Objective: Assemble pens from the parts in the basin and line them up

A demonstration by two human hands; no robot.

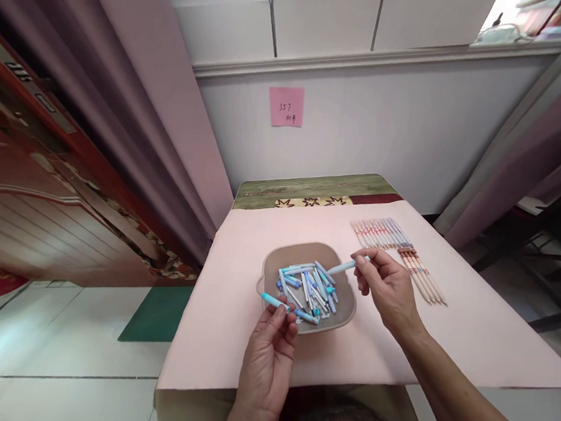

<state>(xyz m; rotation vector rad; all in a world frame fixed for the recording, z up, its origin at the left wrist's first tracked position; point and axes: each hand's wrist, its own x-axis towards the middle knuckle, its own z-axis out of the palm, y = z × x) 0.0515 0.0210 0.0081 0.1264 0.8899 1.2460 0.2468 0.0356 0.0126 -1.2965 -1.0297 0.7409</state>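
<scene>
A grey-brown basin [271, 264] on the pink-covered table holds many loose blue, teal and white pen parts [311, 286]. Over the basin's front left edge, my left hand [275, 339] pinches a turquoise pen piece [273, 301] between thumb and fingers. My right hand [385, 283], to the right of the basin, grips a pale blue pen barrel [343, 267] whose tip points left over the basin rim. The two held pieces are apart. Behind and beside my right hand lie rows of assembled-looking pens [375, 233] and peach-coloured pens [424, 278] side by side.
The pink sheet [213, 334] covers the table, with a green patterned strip [308, 188] showing at the far edge. Beyond stands a white wall with a pink note [288, 107]. A purple curtain and a red door are at the left, dark furniture at the right.
</scene>
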